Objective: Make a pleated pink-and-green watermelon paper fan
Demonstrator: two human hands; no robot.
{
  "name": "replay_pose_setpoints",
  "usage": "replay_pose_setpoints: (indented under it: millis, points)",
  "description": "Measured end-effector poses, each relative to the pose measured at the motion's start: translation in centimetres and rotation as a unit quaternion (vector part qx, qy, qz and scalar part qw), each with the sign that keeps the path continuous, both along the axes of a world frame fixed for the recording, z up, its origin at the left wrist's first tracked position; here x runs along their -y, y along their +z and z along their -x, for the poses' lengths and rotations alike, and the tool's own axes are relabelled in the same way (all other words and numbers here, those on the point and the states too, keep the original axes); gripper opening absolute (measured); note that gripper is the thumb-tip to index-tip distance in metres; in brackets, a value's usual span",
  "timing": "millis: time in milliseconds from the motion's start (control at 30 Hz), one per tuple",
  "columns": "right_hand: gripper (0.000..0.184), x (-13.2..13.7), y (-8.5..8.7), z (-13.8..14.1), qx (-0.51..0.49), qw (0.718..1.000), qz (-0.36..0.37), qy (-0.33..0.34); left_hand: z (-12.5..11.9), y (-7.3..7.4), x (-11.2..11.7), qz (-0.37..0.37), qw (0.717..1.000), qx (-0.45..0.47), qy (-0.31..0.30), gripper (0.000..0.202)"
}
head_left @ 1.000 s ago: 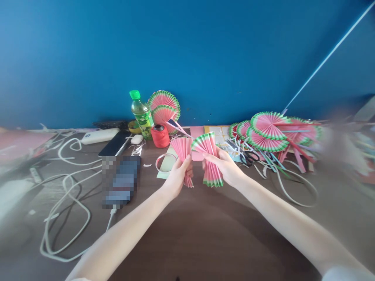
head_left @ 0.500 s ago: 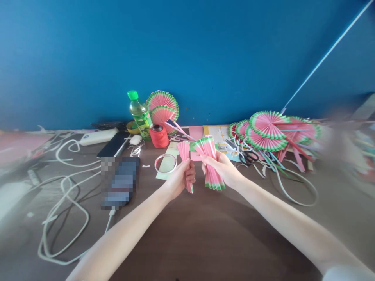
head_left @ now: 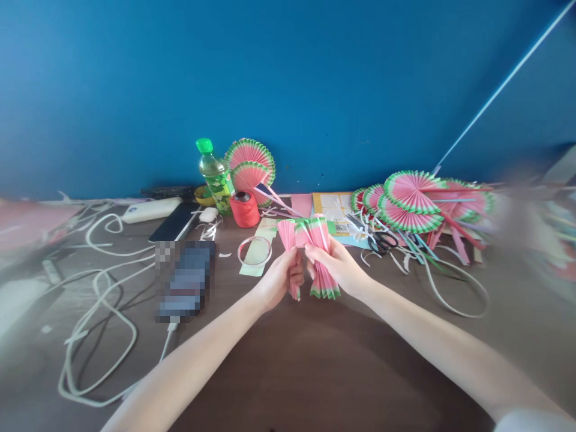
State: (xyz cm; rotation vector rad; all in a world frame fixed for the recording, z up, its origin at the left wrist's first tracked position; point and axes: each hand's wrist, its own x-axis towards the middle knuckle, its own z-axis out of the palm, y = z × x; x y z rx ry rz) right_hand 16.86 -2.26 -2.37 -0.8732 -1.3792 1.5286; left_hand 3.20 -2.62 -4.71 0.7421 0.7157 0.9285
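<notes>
Above the middle of the table, my left hand (head_left: pixel 288 270) is closed around a narrow bunch of pleated pink paper (head_left: pixel 286 233). Just beside it, my right hand (head_left: pixel 335 264) pinches a wider pleated paper (head_left: pixel 323 283), pink with green edges, gathered at its middle and flared at both ends. The two pleated pieces stand upright side by side with their inner edges close together; whether they are joined behind my fingers, I cannot tell. A roll of clear tape (head_left: pixel 254 264) lies left of my left hand on a pale green paper strip (head_left: pixel 252 270).
At the back stand a green-capped bottle (head_left: pixel 216 177), a red thread spool (head_left: pixel 244 211) and round paper fans (head_left: pixel 249 157). More fans (head_left: pixel 411 192), scissors (head_left: pixel 382 242) and paper scraps crowd the right. Phones (head_left: pixel 185 282) and white cables (head_left: pixel 96 336) lie left.
My right hand has moved slightly left and down with its pleated paper. My left hand has shifted a little right, so the gap between the two pleated pieces has narrowed.
</notes>
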Motion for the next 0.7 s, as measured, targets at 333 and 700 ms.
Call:
replay_pose_setpoints:
  millis: [333,700]
  points:
    - [0.023,0.3,0.17,0.25,-0.004,1.0,0.006,0.0,-0.2,-0.24,0.3,-0.057,0.997,-0.052,0.019,0.041]
    - [0.031,0.51,-0.18,0.46,-0.039,0.999,0.018,0.027,-0.05,-0.6,0.69,-0.163,0.969,-0.187,0.009,0.04]
